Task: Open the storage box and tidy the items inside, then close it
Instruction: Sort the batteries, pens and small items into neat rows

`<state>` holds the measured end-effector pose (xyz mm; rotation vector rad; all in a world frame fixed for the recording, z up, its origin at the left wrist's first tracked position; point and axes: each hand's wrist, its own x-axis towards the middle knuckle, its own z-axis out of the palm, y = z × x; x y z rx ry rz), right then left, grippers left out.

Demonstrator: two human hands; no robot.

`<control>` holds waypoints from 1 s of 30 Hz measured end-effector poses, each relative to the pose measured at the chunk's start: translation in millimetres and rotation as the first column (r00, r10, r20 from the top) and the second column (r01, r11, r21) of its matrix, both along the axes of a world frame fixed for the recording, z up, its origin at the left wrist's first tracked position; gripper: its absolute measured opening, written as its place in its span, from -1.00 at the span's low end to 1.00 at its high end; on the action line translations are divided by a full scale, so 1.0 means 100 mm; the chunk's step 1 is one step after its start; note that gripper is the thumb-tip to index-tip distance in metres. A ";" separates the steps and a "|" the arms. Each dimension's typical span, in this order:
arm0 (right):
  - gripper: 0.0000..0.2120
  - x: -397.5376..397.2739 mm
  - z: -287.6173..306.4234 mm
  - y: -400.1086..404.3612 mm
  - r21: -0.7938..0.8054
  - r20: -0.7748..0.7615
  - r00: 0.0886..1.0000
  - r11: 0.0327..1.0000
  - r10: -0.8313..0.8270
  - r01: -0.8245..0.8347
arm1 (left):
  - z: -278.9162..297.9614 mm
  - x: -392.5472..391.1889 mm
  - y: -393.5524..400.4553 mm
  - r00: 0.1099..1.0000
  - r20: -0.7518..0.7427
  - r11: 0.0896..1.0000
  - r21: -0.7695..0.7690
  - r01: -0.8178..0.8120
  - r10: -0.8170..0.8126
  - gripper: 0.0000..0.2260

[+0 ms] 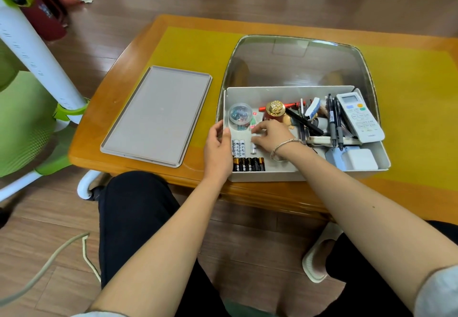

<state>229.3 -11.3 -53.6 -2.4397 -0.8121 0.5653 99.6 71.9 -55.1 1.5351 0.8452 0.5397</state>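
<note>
The white storage box (267,176) stands open on the table, its clear dome lid (297,61) tipped up behind it. My left hand (218,148) grips the box's left wall. Inside the box, my right hand (270,134) reaches down with curled fingers and touches a small white item (253,148). Two white batteries (238,148) and several black batteries (249,164) lie in rows at the front left. A clear round tub of clips (239,113), a gold-topped bottle (275,109), pens (334,123) and a white remote (359,118) fill the rest.
A grey flat tray (158,116) lies on the yellow mat (193,49) to the left of the box. The wooden table edge (138,165) runs just in front of my knees. A green and white chair (37,88) stands at the left.
</note>
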 end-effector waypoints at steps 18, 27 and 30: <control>-0.71 -0.11 0.04 -0.02 -0.016 -0.028 0.997 0.997 0.078 -0.079 | -0.03 0.02 0.02 1.000 0.008 1.000 0.008 -0.006 0.006 -0.71; -0.70 -0.12 0.04 -0.05 0.051 -0.033 0.995 0.995 0.091 -0.089 | -0.05 0.02 0.02 1.000 -0.002 1.000 0.024 0.002 -0.002 -0.72; -0.69 -0.11 0.05 -0.08 0.067 -0.025 0.992 0.990 0.127 -0.125 | -0.05 0.02 0.02 1.000 -0.001 1.000 0.020 0.006 -0.006 -0.71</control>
